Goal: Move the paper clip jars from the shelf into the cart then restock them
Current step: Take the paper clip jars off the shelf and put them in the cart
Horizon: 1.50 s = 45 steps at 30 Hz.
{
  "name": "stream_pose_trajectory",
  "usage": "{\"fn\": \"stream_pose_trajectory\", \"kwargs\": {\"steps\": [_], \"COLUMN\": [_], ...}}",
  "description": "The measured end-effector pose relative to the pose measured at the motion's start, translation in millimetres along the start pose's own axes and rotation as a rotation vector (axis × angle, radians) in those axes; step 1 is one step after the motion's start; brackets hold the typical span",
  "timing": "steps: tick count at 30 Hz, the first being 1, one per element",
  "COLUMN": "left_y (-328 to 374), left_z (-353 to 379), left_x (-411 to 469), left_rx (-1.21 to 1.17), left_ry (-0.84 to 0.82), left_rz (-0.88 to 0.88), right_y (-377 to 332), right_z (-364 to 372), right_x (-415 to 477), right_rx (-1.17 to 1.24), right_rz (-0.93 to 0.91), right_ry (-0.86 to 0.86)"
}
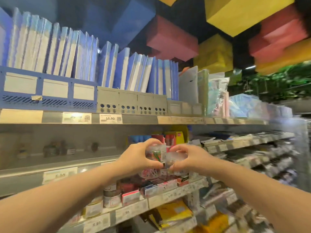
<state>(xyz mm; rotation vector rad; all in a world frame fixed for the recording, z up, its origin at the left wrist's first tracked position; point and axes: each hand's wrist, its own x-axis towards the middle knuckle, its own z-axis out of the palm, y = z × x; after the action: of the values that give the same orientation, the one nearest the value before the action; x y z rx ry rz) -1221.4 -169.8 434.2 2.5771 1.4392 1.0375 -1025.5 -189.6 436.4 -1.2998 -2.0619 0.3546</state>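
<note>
Stationery racks fill your view of a shop aisle: blue folders (50, 51) stand in trays on the upper level under red and yellow boxes (171, 39), and the shelf (67, 163) you are working from runs below them. A few blurred jars (57, 148) sit towards its back left. Your left hand (136, 158) and right hand (190, 158) meet in the air just out from that shelf's front edge. The left fingers (149, 141) curl over the top and thumb under a clear jar of coloured clips (155, 154). The right fingers (178, 147) pinch a second clear jar (176, 157) that touches the first. A third jar of pink and white clips (150, 172) shows just beneath them; whether your hands carry it or it rests on the stock behind, you cannot tell. The cart is out of view. These jars look like small, stiff, smooth plastic, light for their size, and the loose clips probably shift when a jar tilts. They are likely slippery where two walls rub. Take each one round its wall with thumb opposite fingers, or cap the lid from above. Keep them upright, and do not trust a pile held only by side pressure. A price tag (110, 118) marks the rail above.
</note>
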Motion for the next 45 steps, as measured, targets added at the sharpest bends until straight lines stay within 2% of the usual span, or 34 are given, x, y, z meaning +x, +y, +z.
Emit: {"fn": "stream_pose_trajectory", "kwargs": {"steps": [6, 12, 18, 23, 29, 33, 39, 45], "left_y": [149.2, 306.6, 417.1, 475.1, 505.2, 496.5, 448.6, 405.2], "left_z": [90.3, 200.2, 336.7, 447.8, 597.7, 668.5, 728.1, 752.9], "left_x": [-4.7, -21.8, -45.9, -72.1, -126.7, -177.8, -264.5, -329.7], "left_rx": [-0.161, -0.315, -0.553, -0.654, -0.661, -0.625, -0.495, -0.346], "left_ry": [-0.079, -0.233, -0.451, -0.621, -0.820, -0.909, -1.014, -1.130], "left_rz": [0.134, 0.295, 0.409, 0.430, 0.408, 0.308, 0.070, -0.045], "right_y": [68.1, 135.9, 208.7, 280.7, 393.8, 455.2, 510.0, 526.6], "right_z": [-101.9, -178.3, -211.8, -204.3, -154.2, -102.0, -11.4, 75.3], "right_x": [-145.6, -309.6, -439.7, -515.7, -599.7, -641.7, -676.3, -706.8], "right_rx": [-0.066, -0.159, -0.270, -0.284, -0.181, -0.081, 0.057, 0.166], "right_rz": [0.174, 0.461, 0.734, 0.952, 1.162, 1.266, 1.349, 1.394], "right_ry": [0.058, 0.172, 0.201, 0.243, 0.252, 0.221, 0.033, -0.094]}}
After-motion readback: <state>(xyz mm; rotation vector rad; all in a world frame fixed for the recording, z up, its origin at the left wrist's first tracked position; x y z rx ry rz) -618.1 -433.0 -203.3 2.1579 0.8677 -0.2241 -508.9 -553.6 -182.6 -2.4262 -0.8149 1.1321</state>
